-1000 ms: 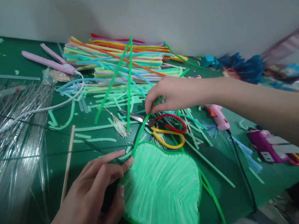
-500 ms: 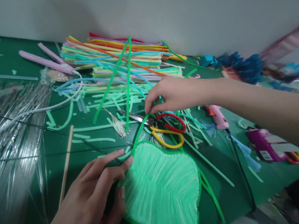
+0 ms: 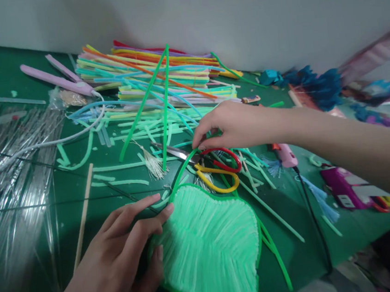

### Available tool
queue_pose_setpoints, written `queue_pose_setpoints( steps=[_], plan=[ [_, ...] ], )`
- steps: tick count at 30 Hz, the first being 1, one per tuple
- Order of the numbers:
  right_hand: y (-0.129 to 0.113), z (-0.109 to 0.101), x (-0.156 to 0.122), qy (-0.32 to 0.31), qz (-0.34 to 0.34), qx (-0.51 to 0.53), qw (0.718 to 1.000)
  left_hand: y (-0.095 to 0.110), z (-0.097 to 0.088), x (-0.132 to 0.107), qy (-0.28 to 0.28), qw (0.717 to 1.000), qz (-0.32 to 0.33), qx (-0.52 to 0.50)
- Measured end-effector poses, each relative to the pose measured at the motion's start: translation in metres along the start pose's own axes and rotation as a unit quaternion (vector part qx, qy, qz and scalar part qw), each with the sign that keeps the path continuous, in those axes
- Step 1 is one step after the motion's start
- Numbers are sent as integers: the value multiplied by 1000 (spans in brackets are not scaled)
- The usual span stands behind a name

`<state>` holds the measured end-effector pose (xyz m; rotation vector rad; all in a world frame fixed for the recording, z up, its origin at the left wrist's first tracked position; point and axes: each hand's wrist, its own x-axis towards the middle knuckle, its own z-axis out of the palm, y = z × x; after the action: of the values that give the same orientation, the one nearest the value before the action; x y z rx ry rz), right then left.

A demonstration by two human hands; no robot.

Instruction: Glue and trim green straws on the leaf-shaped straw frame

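My right hand [image 3: 236, 125] pinches thumb against forefinger on the stem [image 3: 183, 169], a thin, glossy dark-green strip that curves down to the leaf [image 3: 210, 244]. My left hand [image 3: 123, 260] lies open, fingers spread, with the fingertips pressing on the leaf's left edge. The leaf lies flat on the mat [image 3: 29, 191] in front of me. It is a lobed, heart-like shape packed with fine pale-green ribs and rimmed in darker green. Just beyond it lie scissors [image 3: 218, 171] with red and yellow loop handles, under my right fingers. A wooden stick [image 3: 82, 218] lies to the left, a pink glue gun [image 3: 286, 155] to the right, and a pile of coloured strips [image 3: 159, 75] by the wall.
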<state>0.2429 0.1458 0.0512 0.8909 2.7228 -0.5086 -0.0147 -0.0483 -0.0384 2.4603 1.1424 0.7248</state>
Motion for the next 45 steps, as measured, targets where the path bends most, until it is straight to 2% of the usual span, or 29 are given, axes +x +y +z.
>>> queue_pose_setpoints(
  steps=[5,10,14,21,27,36,41,45],
  plan=[
    [-3,7,-11,4,28,-3,1000,3,0,0,-5,1000,-29,-8],
    [-11,14,-26,15,59,20,998,0,1,-1,-4,1000,1,1],
    [-16,21,-36,21,91,47,994,3,0,0,-3,1000,-21,4],
    [-18,35,-45,55,98,44,993,5,1,0,-1,1000,-27,1],
    [-20,44,-51,62,97,59,992,-2,-1,2,4,999,25,25],
    [-28,60,-65,145,68,62,985,-3,0,1,3,999,10,31],
    [-36,70,-72,184,79,104,974,-5,-1,2,9,999,21,29],
    [-36,78,-76,212,57,126,968,-3,0,2,11,1000,3,13]
  ],
)
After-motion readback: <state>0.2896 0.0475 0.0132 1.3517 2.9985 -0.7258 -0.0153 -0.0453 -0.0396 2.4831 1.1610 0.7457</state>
